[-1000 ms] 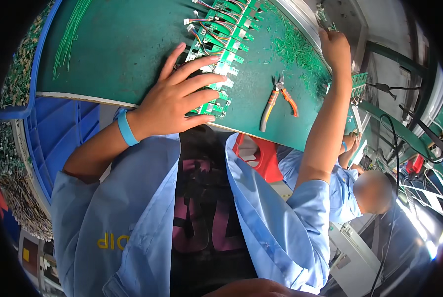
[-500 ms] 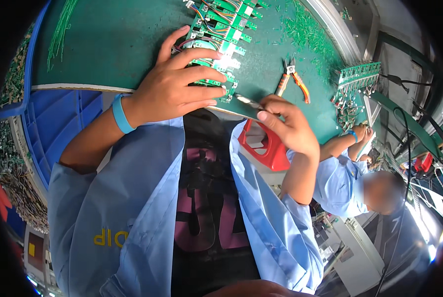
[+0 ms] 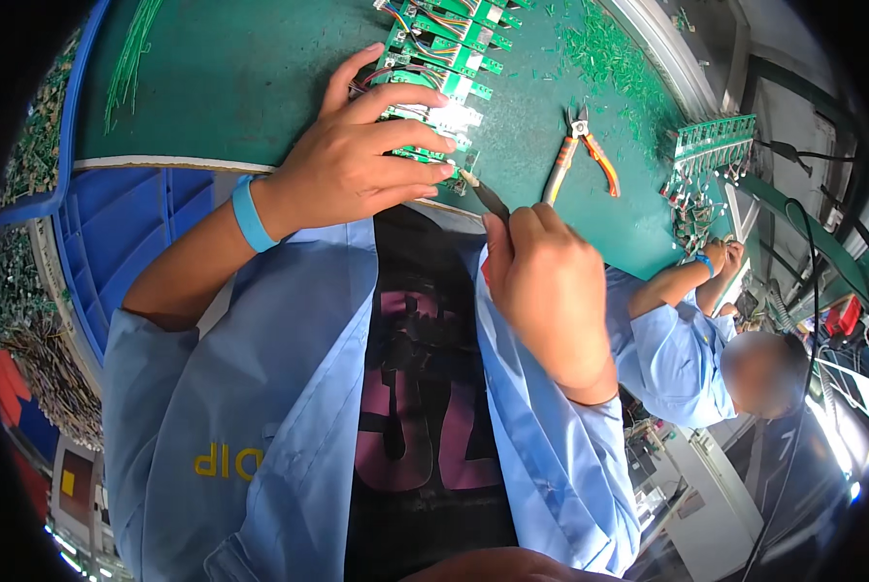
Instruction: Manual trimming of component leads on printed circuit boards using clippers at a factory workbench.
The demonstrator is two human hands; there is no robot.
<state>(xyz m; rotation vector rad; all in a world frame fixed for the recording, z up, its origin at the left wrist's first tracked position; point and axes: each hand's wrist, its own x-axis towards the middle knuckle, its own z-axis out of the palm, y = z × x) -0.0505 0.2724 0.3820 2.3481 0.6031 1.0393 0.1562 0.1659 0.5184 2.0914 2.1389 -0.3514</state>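
Observation:
A strip of green circuit boards [image 3: 467, 60] with thin coloured wires lies on the green work surface. Across its near part rests my left hand [image 3: 347, 160], fingers spread and stretched out, their tips on the boards. My right hand [image 3: 553, 281] is closed round a slim pointed tool [image 3: 492, 202] with a dark shaft and a pale tip. The tip meets the nearest board beside my left fingertips; the exact kind of tool I cannot make out. To the right lie side cutters [image 3: 579, 130] with orange-and-white handles, their jaws apart.
Green scraps [image 3: 604, 58] are scattered at the far right of the work surface [image 3: 230, 87]. Thin green strips [image 3: 131, 58] lie at the far left. A blue bin [image 3: 129, 247] stands left. At right, another person [image 3: 682, 349] handles parts near another board strip [image 3: 714, 142].
My right hand has turned and closed more tightly round the tool, bringing its tip onto the nearest board. My left hand still lies on the boards.

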